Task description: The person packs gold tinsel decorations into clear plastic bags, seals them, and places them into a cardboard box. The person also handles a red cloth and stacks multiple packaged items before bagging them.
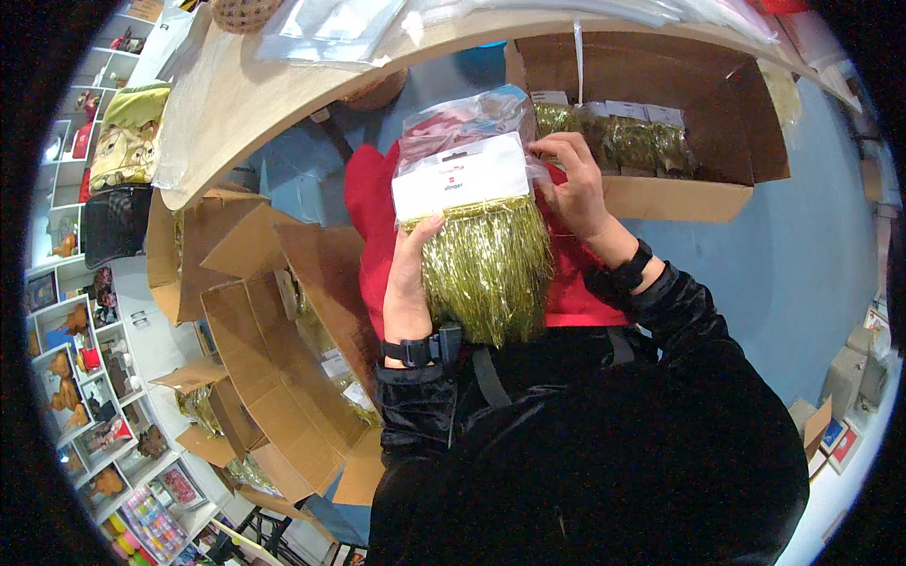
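My left hand (414,276) grips a pack of gold-green tinsel garland (488,269) by its left side, thumb on the front. A white header card (463,173) with a hang slot and printing tops the tinsel. Behind the card, a clear plastic bag (471,117) bunches up around the pack's upper part. At the card's right edge, my right hand (577,184) has its fingers curled and pinches the bag's edge. The pack is held above red fabric (375,177) covering my lap.
A cardboard box (679,198) at upper right holds several carded tinsel packs (648,138). More open cartons (283,368) with tinsel stand at left. A curved wooden table edge (233,134) runs above, carrying plastic bags (329,28). White shelves (99,354) line the far left.
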Available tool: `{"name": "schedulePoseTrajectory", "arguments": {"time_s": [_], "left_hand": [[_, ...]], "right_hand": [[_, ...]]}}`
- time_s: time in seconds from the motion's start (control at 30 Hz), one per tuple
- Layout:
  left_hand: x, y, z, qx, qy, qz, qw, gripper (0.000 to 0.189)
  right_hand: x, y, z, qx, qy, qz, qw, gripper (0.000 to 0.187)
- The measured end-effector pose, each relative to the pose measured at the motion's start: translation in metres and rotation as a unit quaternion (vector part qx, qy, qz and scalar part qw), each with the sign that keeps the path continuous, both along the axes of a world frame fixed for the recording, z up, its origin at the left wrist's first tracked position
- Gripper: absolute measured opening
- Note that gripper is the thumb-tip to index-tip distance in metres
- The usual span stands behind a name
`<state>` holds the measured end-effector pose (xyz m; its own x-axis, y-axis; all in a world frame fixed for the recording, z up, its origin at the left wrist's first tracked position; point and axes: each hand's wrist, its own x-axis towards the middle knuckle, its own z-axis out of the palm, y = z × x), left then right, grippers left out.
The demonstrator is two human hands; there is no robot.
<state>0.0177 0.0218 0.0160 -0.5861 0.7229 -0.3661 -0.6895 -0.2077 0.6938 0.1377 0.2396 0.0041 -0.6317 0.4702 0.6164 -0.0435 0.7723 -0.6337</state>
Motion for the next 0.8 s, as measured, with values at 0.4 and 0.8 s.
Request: {"name": "schedulePoseTrajectory", "arguments": {"time_s": [0.4,0.8], "left_hand": [[0.006,-0.002,-0.013,0.025,-0.121,0.007,0.992,0.055],[0.000,0.007,-0.051,-0.048,0.134,-0.003,0.990,0.057]], "right_hand": [[0.013,-0.023,-0.019,-0.205,-0.058,0.053,0.976,0.018],[0.038,0.003,-0.034,-0.551,-0.049,0.104,0.827,0.035]]}}
